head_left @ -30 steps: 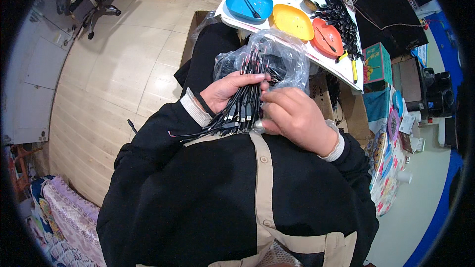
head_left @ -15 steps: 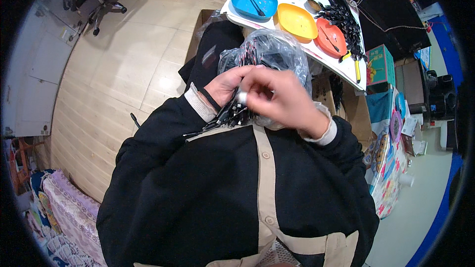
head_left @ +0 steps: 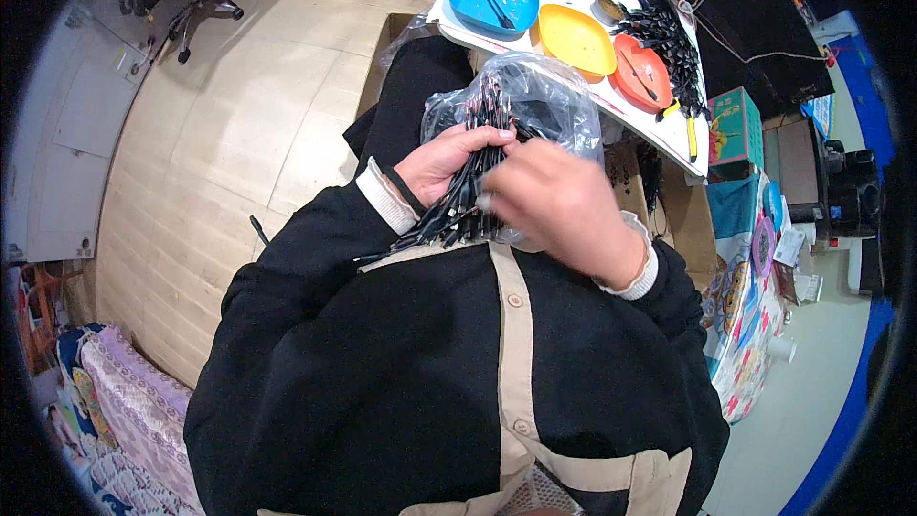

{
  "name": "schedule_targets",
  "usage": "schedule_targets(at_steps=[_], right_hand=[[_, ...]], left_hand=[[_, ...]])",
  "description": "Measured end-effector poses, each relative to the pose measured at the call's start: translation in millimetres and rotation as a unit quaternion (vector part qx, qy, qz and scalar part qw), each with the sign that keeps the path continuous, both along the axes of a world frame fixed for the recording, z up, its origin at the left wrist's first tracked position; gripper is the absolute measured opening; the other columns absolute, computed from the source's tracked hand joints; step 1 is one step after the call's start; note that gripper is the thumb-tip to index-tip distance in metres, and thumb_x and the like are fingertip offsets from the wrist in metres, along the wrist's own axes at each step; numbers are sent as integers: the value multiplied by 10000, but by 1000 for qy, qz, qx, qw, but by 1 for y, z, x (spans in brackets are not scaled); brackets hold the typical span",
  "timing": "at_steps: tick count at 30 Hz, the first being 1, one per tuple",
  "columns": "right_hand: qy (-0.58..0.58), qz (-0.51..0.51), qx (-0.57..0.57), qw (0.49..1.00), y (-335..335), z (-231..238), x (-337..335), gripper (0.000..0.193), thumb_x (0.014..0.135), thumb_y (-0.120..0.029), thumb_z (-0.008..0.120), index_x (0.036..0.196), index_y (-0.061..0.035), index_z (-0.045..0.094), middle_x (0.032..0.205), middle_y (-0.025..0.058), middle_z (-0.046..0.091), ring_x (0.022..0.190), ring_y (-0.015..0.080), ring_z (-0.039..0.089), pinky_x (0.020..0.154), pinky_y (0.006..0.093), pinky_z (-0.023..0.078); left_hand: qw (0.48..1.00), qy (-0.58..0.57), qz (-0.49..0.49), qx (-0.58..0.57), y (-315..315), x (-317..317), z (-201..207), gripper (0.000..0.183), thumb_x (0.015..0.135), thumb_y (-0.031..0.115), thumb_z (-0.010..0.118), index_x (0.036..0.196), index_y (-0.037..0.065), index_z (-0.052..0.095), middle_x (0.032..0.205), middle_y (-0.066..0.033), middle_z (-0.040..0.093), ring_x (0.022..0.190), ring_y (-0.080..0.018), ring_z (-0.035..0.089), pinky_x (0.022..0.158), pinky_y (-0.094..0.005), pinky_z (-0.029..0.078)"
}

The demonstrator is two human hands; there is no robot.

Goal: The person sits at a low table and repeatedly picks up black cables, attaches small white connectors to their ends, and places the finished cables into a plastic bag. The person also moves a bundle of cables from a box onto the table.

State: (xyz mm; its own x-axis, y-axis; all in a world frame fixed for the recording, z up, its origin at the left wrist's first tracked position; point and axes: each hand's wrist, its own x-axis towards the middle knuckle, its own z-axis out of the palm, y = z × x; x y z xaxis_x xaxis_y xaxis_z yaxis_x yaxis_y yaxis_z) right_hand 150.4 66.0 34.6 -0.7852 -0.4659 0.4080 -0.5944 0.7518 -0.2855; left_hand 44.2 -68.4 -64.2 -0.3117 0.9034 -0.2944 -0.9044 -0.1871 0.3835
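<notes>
My left hand (head_left: 437, 166) is closed around a thick bundle of black cables (head_left: 464, 199) over my lap, its thumb lying across the top. Small plug ends fan out below the fingers toward my jacket, and thin ends with bits of red stick up above. Against the bundle's right side is my right hand (head_left: 568, 210), blurred by motion. Its fingertips are smeared, so whether they grip a cable cannot be made out. A clear plastic bag (head_left: 552, 88) lies crumpled just behind both hands.
Ahead stands a white table (head_left: 695, 148) with a blue tray (head_left: 466, 2), a yellow tray (head_left: 554, 43) and an orange tray (head_left: 654, 62). More black cables (head_left: 673, 43) and yellow-handled pliers (head_left: 693, 137) lie at its right. A cardboard box (head_left: 683, 220) is beneath.
My right hand has moved slightly right and down, uncovering more of the cable bundle. My left hand keeps its hold in nearly the same place.
</notes>
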Motion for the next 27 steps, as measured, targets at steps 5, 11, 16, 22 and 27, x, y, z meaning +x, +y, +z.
schedule_targets(at_steps=[5,11,16,22,27], right_hand=[[13,105,107,989,-26,-4,0,114,703,-114,600,796,-50,581,816,52,500,805,205,531,694,317,459],[108,159,183,964,-27,-9,-1,142,679,-148,620,783,-51,621,794,17,495,769,161,506,639,292,394],[115,201,229,945,-27,-8,-2,146,673,-160,628,775,-56,637,791,8,509,766,148,505,615,280,370],[195,123,163,959,11,27,-25,114,674,-154,629,726,-63,583,786,42,502,752,182,548,635,309,460],[180,89,234,951,39,19,-51,160,647,-168,639,769,-73,596,833,26,532,820,171,560,658,289,486]], left_hand=[[998,-58,3,9,5,1,-7,80,923,116,600,939,38,609,828,-54,639,750,-149,629,680,-288,548],[995,-98,-10,20,5,-3,-13,82,931,124,592,947,44,599,814,-55,635,760,-169,635,659,-297,555],[990,-137,-14,23,6,-3,-13,81,933,117,587,941,37,597,801,-60,640,752,-176,639,644,-291,561],[984,-174,-35,10,1,-6,-11,119,947,130,560,947,31,625,858,-102,678,760,-195,682,696,-328,600],[990,-136,-25,41,0,-2,-5,230,960,241,566,1013,22,605,878,-86,671,756,-205,681,701,-337,606]])
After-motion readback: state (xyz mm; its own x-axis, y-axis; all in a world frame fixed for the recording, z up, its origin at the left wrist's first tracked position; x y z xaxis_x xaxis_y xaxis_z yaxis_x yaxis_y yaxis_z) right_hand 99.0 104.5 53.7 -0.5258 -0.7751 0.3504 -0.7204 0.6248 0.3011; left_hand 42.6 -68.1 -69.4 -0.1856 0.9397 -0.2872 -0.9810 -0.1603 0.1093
